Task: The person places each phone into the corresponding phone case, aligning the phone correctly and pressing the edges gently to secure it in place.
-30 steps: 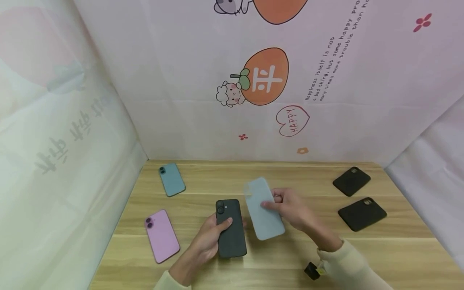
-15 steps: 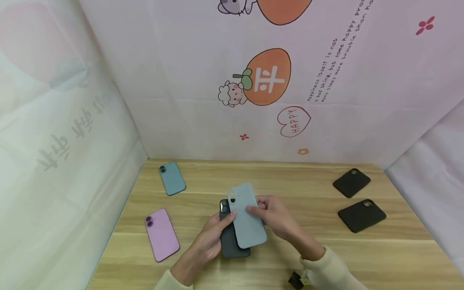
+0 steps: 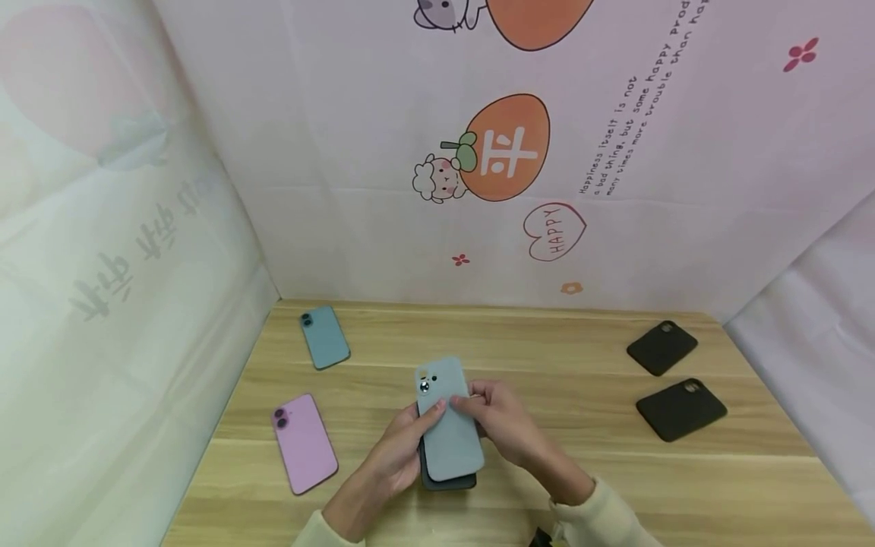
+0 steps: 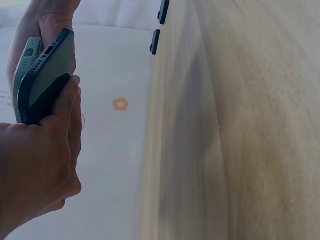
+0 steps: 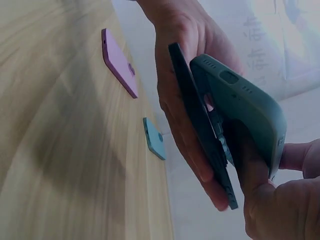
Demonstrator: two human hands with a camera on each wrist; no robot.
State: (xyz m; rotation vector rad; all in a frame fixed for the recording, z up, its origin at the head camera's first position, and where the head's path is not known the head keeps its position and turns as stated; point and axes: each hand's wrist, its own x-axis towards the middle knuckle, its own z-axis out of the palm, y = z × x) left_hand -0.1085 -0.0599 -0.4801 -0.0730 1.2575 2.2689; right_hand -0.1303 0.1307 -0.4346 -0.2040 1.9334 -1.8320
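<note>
My left hand (image 3: 399, 448) grips a black phone (image 4: 49, 82) from its left side, its thumb lying over the pale blue phone case (image 3: 451, 433). That case covers most of the phone's back in the head view, leaving a dark strip at the bottom. My right hand (image 3: 502, 422) pinches the case at its right edge, thumb on the outside. In the right wrist view the right fingers reach inside the case, between it and the black phone, and a wedge-shaped gap shows there. Through the case's camera cutout a phone lens shows, off-centre. Both things are held above the table.
A blue phone (image 3: 325, 337) and a pink phone (image 3: 305, 444) lie on the left of the wooden table (image 3: 547, 342). Two black phone cases (image 3: 662, 348) lie at the right. A small black object (image 3: 540, 538) hangs by the right sleeve. Printed cloth walls stand behind and beside.
My right hand has brought the pale blue case leftward and down over the black phone's back. The left hand has stayed nearly in place, its thumb now over the case.
</note>
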